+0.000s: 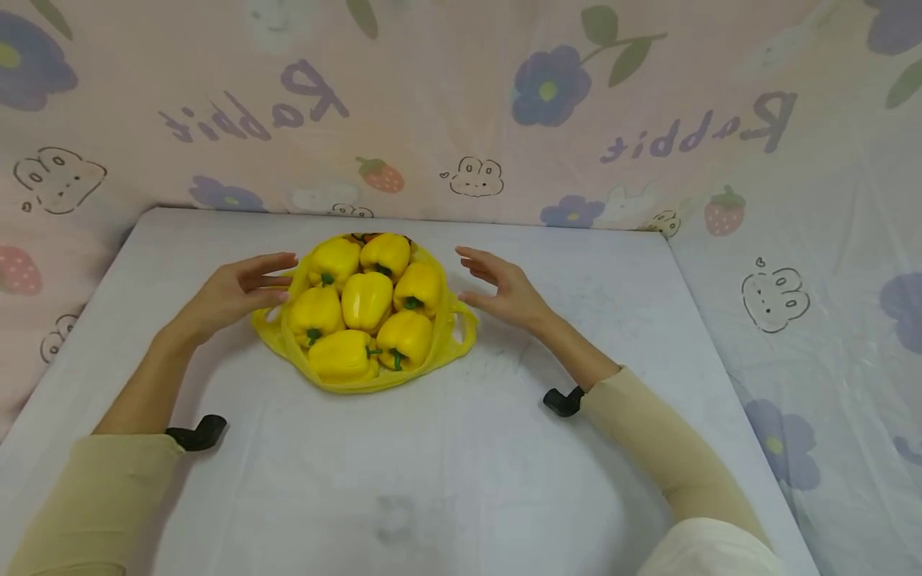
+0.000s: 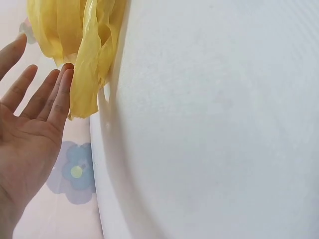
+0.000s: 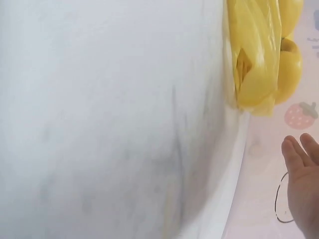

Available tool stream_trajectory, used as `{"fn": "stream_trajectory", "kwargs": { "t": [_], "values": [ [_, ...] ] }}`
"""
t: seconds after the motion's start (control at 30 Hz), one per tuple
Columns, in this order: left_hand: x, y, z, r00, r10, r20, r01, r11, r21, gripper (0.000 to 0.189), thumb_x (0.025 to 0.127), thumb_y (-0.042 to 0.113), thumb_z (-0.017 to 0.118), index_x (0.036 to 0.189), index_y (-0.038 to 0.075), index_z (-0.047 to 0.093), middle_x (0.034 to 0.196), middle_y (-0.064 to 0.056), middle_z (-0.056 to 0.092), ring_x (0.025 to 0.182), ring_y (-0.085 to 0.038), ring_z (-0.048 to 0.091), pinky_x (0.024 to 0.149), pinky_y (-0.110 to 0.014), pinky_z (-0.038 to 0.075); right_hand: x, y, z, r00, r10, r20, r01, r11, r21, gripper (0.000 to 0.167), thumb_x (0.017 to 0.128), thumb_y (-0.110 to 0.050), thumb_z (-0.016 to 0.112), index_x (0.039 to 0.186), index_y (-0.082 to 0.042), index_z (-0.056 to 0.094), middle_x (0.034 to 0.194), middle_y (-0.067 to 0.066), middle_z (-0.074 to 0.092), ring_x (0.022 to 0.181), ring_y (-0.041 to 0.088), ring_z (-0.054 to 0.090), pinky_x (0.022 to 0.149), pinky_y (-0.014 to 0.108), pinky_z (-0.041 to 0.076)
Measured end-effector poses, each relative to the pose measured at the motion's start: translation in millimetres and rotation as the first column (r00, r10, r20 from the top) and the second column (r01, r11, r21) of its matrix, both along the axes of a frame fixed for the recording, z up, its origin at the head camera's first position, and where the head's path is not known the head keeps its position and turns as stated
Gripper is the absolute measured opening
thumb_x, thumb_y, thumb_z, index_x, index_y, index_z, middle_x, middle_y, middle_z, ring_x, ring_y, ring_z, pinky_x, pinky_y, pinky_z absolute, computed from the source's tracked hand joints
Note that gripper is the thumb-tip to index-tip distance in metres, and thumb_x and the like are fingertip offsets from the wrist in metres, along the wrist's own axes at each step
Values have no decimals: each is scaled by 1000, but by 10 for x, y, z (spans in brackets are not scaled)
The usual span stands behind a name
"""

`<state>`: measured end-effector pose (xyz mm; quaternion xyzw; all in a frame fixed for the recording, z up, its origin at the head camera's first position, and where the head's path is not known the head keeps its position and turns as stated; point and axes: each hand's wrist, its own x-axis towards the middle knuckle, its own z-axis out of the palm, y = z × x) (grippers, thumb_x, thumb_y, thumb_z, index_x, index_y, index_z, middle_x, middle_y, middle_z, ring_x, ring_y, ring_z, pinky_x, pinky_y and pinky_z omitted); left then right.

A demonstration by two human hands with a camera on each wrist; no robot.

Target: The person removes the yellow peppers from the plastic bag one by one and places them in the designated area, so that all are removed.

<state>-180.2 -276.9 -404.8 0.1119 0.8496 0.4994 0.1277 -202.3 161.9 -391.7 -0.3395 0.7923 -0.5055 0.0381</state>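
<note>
A yellow plastic bag (image 1: 451, 352) stands on the table with its mouth spread wide, full of several yellow bell peppers (image 1: 367, 302) with green stems. Its two handles flop out to the left and right. My left hand (image 1: 234, 296) is at the bag's left side, fingers extended; in the left wrist view the fingertips of that hand (image 2: 32, 129) are close by the yellow plastic, and whether they touch it I cannot tell. To the right of the bag, my right hand (image 1: 507, 290) is held apart from it with relaxed fingers, holding nothing.
The white table (image 1: 461, 464) extends in front of the bag and to both sides. A curtain (image 1: 432, 104) printed with rabbits, flowers and strawberries hangs behind it. A black wrist mount (image 1: 199, 433) sticks out at the left cuff, another (image 1: 563, 402) at the right.
</note>
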Motion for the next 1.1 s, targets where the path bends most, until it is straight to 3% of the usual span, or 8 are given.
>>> {"fn": "stream_trajectory", "kwargs": {
  "t": [0.1,0.3,0.4,0.53,0.67,0.83,1.0,1.1],
  "values": [
    [-30,26,-13,1000,-2,5,2,1000,-6,63,96,25,68,152,15,41,154,-10,41,134,-36,47,89,-8,44,56,-97,98,999,33,31,-32,999,-22,65,90,4,69,147,7,39,150,24,42,133,45,44,110,52,37],
    [-91,76,-43,1000,-11,23,10,1000,26,64,96,20,68,153,13,39,156,-11,39,134,-37,46,92,-11,45,41,-221,80,991,86,101,-80,995,-67,67,90,6,67,149,7,35,150,29,39,131,49,44,109,57,37],
    [-104,97,-37,999,-12,46,12,1000,12,64,97,21,67,153,16,39,156,-9,39,135,-35,45,102,-24,45,5,-267,40,987,102,127,-94,993,-67,68,91,5,68,149,7,34,150,32,37,132,49,44,108,57,37],
    [-116,115,-27,997,-17,73,17,1000,-2,62,97,23,66,153,17,39,156,-9,39,136,-35,44,111,-49,37,-99,-299,-111,986,92,142,-88,996,-35,69,91,1,69,151,3,34,151,30,36,134,44,43,110,55,37],
    [-133,113,-18,995,-23,99,22,1000,15,62,98,21,66,153,15,39,157,-9,37,138,-36,40,113,-56,31,-189,-325,-228,984,60,168,-64,998,23,71,92,-6,71,152,-2,35,154,21,38,136,34,44,111,47,38],
    [-155,103,-13,993,-31,114,31,1000,-1,64,97,22,66,154,15,38,158,-9,36,139,-37,38,114,-58,29,-229,-399,-229,980,4,201,-35,988,151,72,91,-23,75,152,-7,39,154,7,41,136,22,46,111,33,39],
    [-163,99,-13,993,-44,112,45,999,-3,63,98,21,66,154,13,38,158,-9,36,139,-38,37,114,-58,28,-246,-465,-205,983,-72,166,13,942,335,79,87,-44,76,153,-18,40,155,0,42,137,17,43,112,30,37],
    [-160,98,-6,992,-49,116,50,999,-2,62,98,21,65,154,11,38,158,-10,36,140,-38,36,115,-58,27,-265,-486,-194,988,-80,135,21,920,390,79,86,-48,75,152,-20,42,154,1,43,139,17,42,114,33,35]
  ]
}}
